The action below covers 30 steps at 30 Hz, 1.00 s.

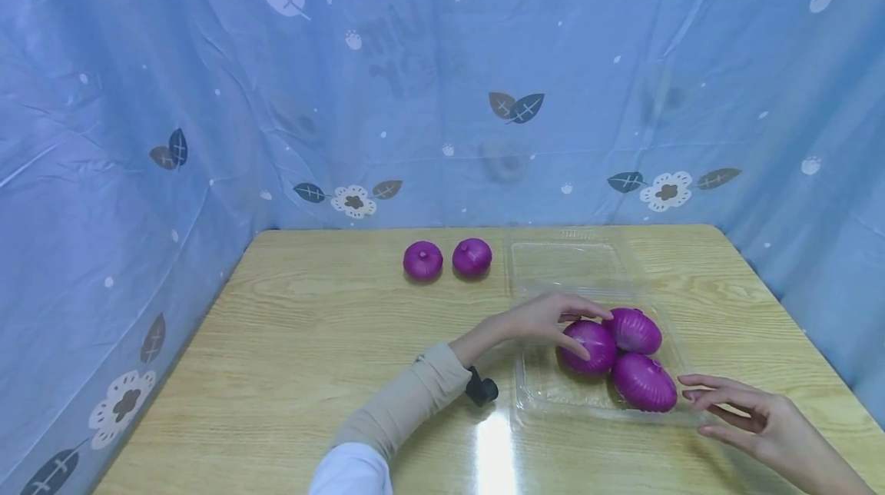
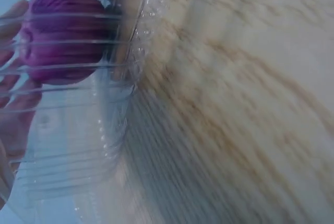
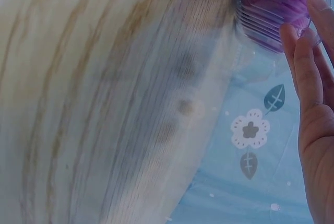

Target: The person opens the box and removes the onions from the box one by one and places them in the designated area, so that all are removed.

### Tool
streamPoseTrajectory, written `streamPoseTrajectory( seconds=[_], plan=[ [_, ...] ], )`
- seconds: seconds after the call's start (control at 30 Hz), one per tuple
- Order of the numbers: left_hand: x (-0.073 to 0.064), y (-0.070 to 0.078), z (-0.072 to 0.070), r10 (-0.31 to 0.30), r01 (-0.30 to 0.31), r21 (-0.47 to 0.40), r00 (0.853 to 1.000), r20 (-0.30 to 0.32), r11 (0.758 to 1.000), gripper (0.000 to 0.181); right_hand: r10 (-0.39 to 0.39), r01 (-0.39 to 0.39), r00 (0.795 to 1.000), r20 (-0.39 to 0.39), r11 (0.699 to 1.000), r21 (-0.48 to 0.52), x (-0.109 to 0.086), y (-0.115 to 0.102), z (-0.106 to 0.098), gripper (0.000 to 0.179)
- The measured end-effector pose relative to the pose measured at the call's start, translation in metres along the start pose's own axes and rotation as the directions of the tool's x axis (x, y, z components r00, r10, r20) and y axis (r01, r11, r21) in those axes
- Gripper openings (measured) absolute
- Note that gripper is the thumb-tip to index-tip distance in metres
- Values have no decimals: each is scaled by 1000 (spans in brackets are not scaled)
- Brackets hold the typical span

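Note:
Several purple onions are in view. Three sit together in the clear plastic container point(image 1: 546, 403), touching one another. My left hand point(image 1: 542, 318) reaches over the container's left side, with thumb and fingers curved round the left onion point(image 1: 586, 353). Against it rest the upper right onion point(image 1: 634, 331) and the lower right onion point(image 1: 644, 382). Through the container's ribbed wall, the left wrist view shows an onion point(image 2: 65, 46) beside the fingers. My right hand point(image 1: 750, 418) holds nothing; its loosely bent fingers are near the container's right front corner.
Two more onions, the left one point(image 1: 423, 260) and the right one point(image 1: 472, 257), stand at the back of the wooden table point(image 1: 311, 326). The container's clear lid point(image 1: 567, 264) lies folded back. A small black object point(image 1: 482, 389) shows beside the left wrist. Blue patterned curtains point(image 1: 429, 95) surround the table.

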<state>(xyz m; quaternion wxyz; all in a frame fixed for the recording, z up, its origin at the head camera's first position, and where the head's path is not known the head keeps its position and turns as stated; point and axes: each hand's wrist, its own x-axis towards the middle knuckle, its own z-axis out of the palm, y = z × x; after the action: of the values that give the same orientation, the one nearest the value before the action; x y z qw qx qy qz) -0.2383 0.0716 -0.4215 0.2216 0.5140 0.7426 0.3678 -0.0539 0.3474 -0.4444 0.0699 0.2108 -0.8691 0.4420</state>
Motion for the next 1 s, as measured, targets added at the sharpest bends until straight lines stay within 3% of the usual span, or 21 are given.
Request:
streamPoseTrajectory(
  seconds=[0.23,0.37,0.47,0.67,0.87,1.0],
  plan=[
    [2,1,-1,-32,31,37,999,34,999,62,-47,48,999,-11,999,21,2,-1,-1,34],
    [3,4,-2,-60,48,120,993,103,992,62,-42,42,999,-6,999,21,3,-1,-1,33],
    [4,5,0,-75,46,159,980,183,986,68,-35,35,999,-5,999,12,3,-2,-1,33],
    [5,8,5,-103,62,143,948,300,988,76,-18,18,1000,-10,1000,-2,2,-2,0,33],
    [3,11,8,-123,76,147,930,345,986,87,35,-36,999,-22,999,-39,0,-2,0,30],
    [1,10,9,-111,61,157,937,332,986,85,52,-53,998,-31,997,-54,-1,-1,0,30]
  ],
)
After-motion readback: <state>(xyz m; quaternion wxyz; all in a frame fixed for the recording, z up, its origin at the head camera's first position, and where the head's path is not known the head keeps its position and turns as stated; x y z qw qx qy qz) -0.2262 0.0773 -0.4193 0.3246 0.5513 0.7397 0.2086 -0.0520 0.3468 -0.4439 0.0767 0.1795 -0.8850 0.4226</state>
